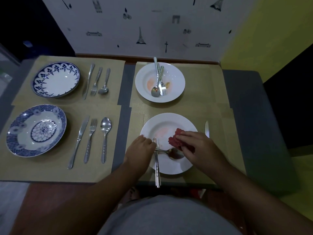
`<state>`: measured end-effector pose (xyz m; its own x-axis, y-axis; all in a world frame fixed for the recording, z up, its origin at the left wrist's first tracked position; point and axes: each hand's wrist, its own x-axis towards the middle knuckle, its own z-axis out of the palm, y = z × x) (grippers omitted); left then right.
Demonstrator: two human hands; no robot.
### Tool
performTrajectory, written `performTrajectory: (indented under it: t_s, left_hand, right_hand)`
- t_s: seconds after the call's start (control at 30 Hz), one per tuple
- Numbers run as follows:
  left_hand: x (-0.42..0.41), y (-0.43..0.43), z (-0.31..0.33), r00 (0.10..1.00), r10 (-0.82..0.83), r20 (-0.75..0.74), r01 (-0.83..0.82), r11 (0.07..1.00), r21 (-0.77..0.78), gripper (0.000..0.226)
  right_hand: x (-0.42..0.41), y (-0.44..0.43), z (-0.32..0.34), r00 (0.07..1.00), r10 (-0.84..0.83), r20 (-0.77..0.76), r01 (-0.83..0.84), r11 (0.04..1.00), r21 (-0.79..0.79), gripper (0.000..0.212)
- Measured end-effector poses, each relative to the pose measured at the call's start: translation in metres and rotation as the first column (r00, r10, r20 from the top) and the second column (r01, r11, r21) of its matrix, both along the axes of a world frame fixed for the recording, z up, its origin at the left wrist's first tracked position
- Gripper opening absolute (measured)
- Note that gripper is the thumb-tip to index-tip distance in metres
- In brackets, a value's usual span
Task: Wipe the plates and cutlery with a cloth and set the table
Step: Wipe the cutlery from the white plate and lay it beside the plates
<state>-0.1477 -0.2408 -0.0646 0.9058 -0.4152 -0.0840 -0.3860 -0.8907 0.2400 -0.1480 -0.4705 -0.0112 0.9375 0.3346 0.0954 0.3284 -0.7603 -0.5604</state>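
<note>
The left hand (141, 147) pinches a steel spoon's (171, 152) handle over a round white plate (169, 126) on a woven placemat (216, 116); the spoon lies crosswise, bowl pointing right. The right hand (196, 145) closes on a crumpled red cloth (177, 137) beside the bowl. A fork (157, 165) lies lengthwise, tines pointing away.

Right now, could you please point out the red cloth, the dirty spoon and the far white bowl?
red cloth (176, 139), head view, exposed folded edge.
dirty spoon (176, 153), head view, its bowl.
far white bowl (177, 78), head view, right rim.
</note>
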Motion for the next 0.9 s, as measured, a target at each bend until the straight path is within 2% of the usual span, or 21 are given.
performTrajectory:
  t_s: [0.13,0.3,0.43,0.5,0.57,0.6,0.77,0.83,0.9]
  left_hand:
    - [0.001,-0.003,0.003,0.995,0.08,-0.06,-0.086,0.991,-0.104,0.018]
    - [0.002,-0.001,0.016,0.897,0.253,-0.363,-0.351,0.906,-0.236,0.016]
    - [0.0,0.002,0.025,0.739,0.355,-0.572,-0.577,0.772,-0.266,0.014]
    - [-0.003,0.001,0.029,0.601,0.355,-0.716,-0.716,0.638,-0.285,0.013]
    - [-0.004,-0.003,0.034,0.455,0.328,-0.828,-0.837,0.476,-0.271,0.012]
    - [-0.005,-0.005,0.035,0.41,0.313,-0.857,-0.867,0.427,-0.259,0.012]
    - [-0.009,-0.016,0.036,0.27,0.182,-0.946,-0.938,0.271,-0.216,0.018]
    - [-0.013,-0.018,0.036,0.217,0.135,-0.967,-0.961,0.202,-0.187,0.019]
    - [-0.017,-0.019,0.037,0.168,0.066,-0.984,-0.975,0.16,-0.156,0.021]
  right_hand:
    - [0.0,0.0,0.0,1.0,-0.013,-0.01,0.014,1.0,0.02,0.039]
    - [0.004,-0.007,-0.004,0.997,-0.07,-0.038,0.072,0.995,0.062,0.042]
    - [0.01,-0.006,-0.003,0.99,-0.14,-0.018,0.141,0.985,0.095,0.045]
    - [0.012,-0.004,-0.005,0.991,-0.133,-0.01,0.133,0.987,0.087,0.047]
    - [0.013,0.001,-0.006,0.998,-0.07,-0.005,0.071,0.996,0.061,0.051]
    - [0.013,0.005,-0.006,1.0,-0.022,0.004,0.022,0.999,0.035,0.052]
    - [0.018,0.022,-0.01,0.958,0.282,0.047,-0.279,0.959,-0.054,0.031]
    - [0.022,0.02,-0.015,0.934,0.356,0.04,-0.354,0.934,-0.047,0.024]
    - [0.029,0.015,-0.021,0.915,0.402,0.02,-0.4,0.914,-0.073,0.026]
